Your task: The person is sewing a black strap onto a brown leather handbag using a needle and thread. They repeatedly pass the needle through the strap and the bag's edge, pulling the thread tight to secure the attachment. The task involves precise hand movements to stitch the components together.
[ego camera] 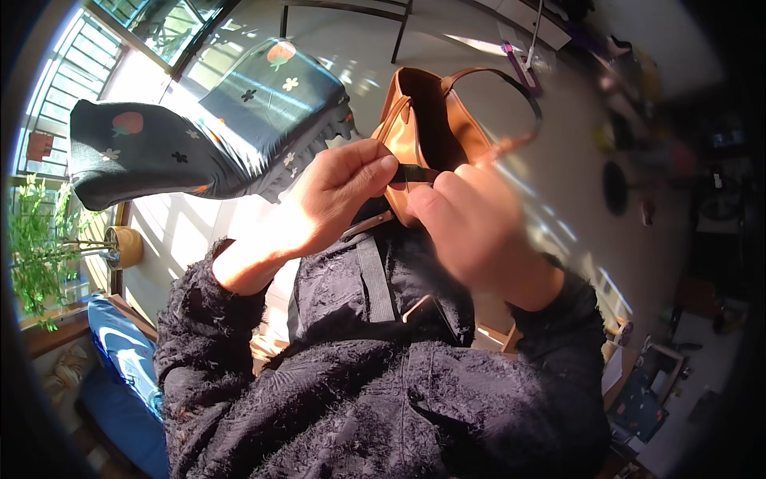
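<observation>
A brown leather-look handbag (467,135) stands gaping on my lap, its dark inside showing and one handle (529,96) looping out to the right. In front of it, my left hand (341,191) pinches a short dark strap (413,173) between thumb and forefinger. My right hand (479,221), blurred, has its curled fingers at the strap's other end. A thin line, perhaps thread or a needle, crosses the strap near the right fingertips. Below the hands, a ribbed grey band (377,281) lies over dark fabric on my lap, beside a dark flat object with a gold-coloured edge (417,308).
A chair in a dark strawberry-and-flower cover (269,102) stands at front left. Farther left are a potted plant (124,246), a barred window (66,90) and blue fabric (122,353). A metal-legged frame (347,9) stands ahead. Clutter blurs along the right.
</observation>
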A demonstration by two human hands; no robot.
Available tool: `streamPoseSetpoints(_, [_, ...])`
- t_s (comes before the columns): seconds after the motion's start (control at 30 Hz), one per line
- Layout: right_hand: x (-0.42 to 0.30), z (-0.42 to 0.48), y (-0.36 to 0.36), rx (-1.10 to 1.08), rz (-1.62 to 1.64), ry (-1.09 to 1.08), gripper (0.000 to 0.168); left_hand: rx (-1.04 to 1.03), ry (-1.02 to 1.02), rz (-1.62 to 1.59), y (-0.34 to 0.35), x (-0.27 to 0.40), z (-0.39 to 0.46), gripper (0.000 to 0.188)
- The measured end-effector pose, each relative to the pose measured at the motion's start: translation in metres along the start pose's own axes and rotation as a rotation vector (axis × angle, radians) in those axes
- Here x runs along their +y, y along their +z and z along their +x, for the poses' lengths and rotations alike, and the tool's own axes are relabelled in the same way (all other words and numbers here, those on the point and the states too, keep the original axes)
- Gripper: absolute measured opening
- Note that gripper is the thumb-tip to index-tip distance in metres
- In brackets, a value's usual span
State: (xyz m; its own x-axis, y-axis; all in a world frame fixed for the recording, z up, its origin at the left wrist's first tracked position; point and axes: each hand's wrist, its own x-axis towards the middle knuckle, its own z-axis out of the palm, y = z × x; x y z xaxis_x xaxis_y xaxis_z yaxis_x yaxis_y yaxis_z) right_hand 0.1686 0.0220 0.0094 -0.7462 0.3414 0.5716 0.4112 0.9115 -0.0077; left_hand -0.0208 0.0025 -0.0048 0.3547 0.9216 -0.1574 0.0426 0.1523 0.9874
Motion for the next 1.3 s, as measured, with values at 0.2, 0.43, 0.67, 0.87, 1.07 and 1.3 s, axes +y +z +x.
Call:
streamPoseSetpoints(0.2, [-0.002,-0.013,0.006,0.007,0.045,0.048,0.011,0.014,-0.009,-0.108,0.005,-0.001,0.001,0.025])
streamPoseSetpoints(0.43, [-0.006,-0.02,0.021,0.087,0.071,0.087,0.014,0.022,-0.062,-0.146,0.005,-0.004,0.001,0.023])
streamPoseSetpoints(0.67, [-0.012,-0.022,0.02,0.057,0.07,0.113,0.014,0.017,-0.014,-0.129,0.006,-0.008,0.003,0.024])
streamPoseSetpoints(0.87, [-0.01,-0.025,0.019,0.051,0.068,0.119,0.016,0.049,-0.048,-0.14,0.01,0.001,0.001,0.023])
streamPoseSetpoints(1.07, [-0.009,-0.028,0.025,0.089,0.095,0.113,0.015,0.061,-0.052,-0.16,0.011,0.0,0.001,0.024])
streamPoseSetpoints(1.3, [-0.013,-0.032,0.036,0.067,0.048,0.129,0.015,0.038,-0.011,-0.177,0.01,-0.004,0.001,0.023])
